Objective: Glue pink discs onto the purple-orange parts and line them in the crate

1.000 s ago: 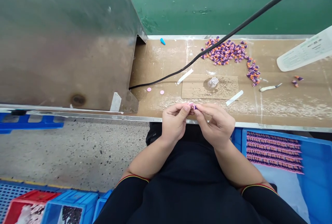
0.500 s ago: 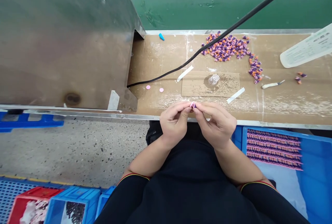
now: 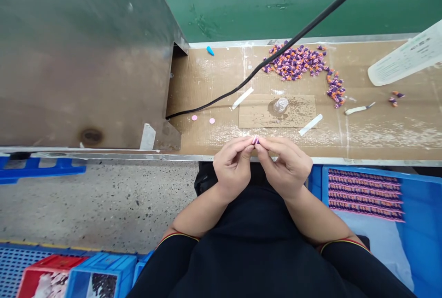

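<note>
At the table's front edge, my left hand (image 3: 234, 162) and my right hand (image 3: 286, 162) meet fingertip to fingertip. Between them they pinch a tiny purple piece with pink-white stripes (image 3: 255, 140); the fingers cover much of it. Just beyond lies a cardboard mat (image 3: 257, 113) with dark specks, bearing a small clear plastic cup or lump (image 3: 280, 105). A pile of small purple, orange and pink pieces (image 3: 297, 63) is farther back. Two pink discs (image 3: 212, 121) rest on the cardboard to the left of the mat.
A black cable (image 3: 265, 61) crosses above the table. A metal housing (image 3: 86, 58) stands at left, a white bottle (image 3: 397, 58) at right. A white-handled tool (image 3: 359, 109) lies near the bottle. At lower right a blue tray (image 3: 421, 206) holds rows of finished-looking pieces; bins (image 3: 113, 261) stand at lower left.
The view has shifted slightly. Both hands stay in nearly the same pinch on the small striped piece.
</note>
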{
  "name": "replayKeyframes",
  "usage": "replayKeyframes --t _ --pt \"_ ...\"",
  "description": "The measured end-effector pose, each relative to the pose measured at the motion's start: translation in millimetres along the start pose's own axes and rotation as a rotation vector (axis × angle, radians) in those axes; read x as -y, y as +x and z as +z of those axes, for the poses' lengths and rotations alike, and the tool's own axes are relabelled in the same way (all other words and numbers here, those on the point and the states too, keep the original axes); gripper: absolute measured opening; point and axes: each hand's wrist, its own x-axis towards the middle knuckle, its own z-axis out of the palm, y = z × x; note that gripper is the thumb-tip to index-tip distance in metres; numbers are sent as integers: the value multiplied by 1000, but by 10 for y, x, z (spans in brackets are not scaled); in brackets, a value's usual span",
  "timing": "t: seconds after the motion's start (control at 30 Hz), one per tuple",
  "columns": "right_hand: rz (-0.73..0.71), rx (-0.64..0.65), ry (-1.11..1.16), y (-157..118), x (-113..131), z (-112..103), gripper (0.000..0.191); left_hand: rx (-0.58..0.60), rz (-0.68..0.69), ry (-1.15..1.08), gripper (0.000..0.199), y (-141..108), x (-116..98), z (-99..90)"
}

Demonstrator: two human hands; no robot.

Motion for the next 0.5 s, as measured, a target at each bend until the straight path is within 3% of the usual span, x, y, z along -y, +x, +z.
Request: replayKeyframes --t 0.33,0.5 --pt "-7 -34 29 -26 -14 -9 26 -19 -5 -16 14 -37 13 79" --pt "66 114 2 83 -182 -324 19 150 -122 -95 18 -3 130 104"
